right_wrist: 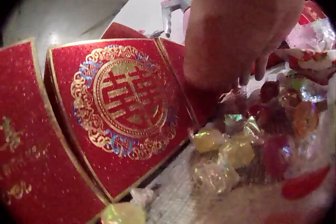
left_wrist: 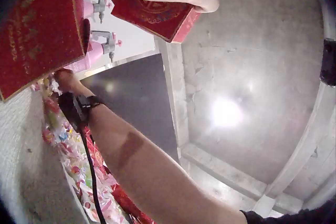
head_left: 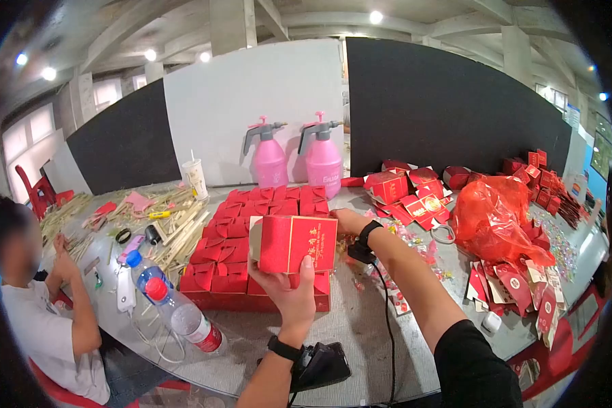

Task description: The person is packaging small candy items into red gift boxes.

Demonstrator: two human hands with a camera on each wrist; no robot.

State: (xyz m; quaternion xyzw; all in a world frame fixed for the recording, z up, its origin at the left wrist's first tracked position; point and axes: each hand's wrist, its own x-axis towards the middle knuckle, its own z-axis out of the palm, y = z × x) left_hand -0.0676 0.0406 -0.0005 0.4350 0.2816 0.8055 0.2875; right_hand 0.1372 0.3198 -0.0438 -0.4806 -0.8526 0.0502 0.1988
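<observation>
My left hand grips a small red gift box with gold lettering, thumb on its printed front. It is raised over a block of closed red boxes on the table. Past the raised box, my right hand reaches down at a spread of wrapped candies. In the right wrist view its fingertips point down close over clear-wrapped candies. A box panel with a gold double-happiness emblem stands beside them. I cannot tell whether those fingers pinch a candy.
Two pink spray bottles stand behind the boxes. Plastic drink bottles, a black phone and cable lie nearer me. Right are a red plastic bag, flat box pieces and an earbud case. A person sits left.
</observation>
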